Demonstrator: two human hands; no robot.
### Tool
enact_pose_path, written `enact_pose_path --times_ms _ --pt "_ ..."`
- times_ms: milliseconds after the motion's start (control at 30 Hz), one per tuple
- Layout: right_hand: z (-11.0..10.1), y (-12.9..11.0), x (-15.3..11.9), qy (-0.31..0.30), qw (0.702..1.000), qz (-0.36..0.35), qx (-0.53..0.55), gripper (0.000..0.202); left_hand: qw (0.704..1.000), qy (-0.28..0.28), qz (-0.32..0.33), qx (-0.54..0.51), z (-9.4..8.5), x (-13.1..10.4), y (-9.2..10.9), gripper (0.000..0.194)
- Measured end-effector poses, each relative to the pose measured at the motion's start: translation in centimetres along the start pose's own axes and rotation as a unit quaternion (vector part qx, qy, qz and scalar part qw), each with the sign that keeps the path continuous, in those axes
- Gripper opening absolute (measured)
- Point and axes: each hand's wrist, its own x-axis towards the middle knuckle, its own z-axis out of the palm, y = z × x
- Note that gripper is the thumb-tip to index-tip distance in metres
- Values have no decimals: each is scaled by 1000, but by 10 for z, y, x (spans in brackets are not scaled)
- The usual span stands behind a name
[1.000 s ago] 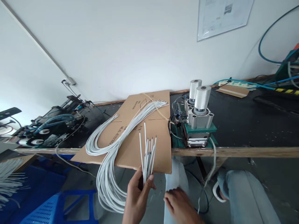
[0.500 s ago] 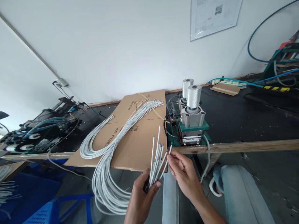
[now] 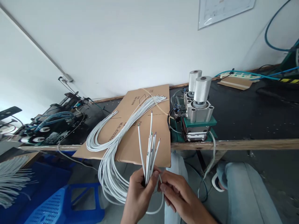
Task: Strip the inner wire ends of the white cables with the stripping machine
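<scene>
My left hand is closed around a bunch of white cables, whose ends stand upright above the fist and show small coloured tips. Close beside it, my right hand pinches a single white cable that curves down below the fingers; its tip is hidden. To the left, a large coil of white cables lies on a cardboard sheet and hangs over the table's front edge.
A pneumatic press with two knurled cylinders stands right of the cardboard on the black table. More machinery with hoses sits at the left. A blue plastic stool and further white cables are below left.
My right hand has moved down and left to my left hand. The cable it pinches, straight and upright before, now bends downward in a curve. The view has shifted slightly.
</scene>
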Motion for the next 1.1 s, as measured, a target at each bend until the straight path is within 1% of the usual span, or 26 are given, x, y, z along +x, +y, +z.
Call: enact_pose_path --times_ms 100,200,400,567,667,733,900,1000,1100 --pt "-1 0 1 2 1000 -2 -1 42 1000 0 -16 -21 -2 -2 -7 30" --pt "-3 -3 2 13 1000 -7 -21 40 1000 15 -14 -9 -2 -2 -12 29" --pt "-6 -10 4 30 999 9 -39 25 1000 14 2 0 -2 0 -13 26" --pt "-3 -13 6 58 998 -23 -32 34 1000 -6 13 4 -1 0 -12 22" --pt "-3 -14 6 57 996 -21 -57 35 999 11 15 32 -1 0 -11 18" --pt "-6 -15 5 52 995 -12 -79 35 999 8 19 50 -1 2 -9 16" --pt "-17 -20 3 36 986 -7 -161 36 994 -40 46 95 -2 7 -2 13" --pt "-25 -25 2 5 982 8 -189 39 988 -57 63 131 -1 9 0 9" --pt "-32 -27 3 -20 978 15 -208 40 977 -69 92 181 1 9 2 12"
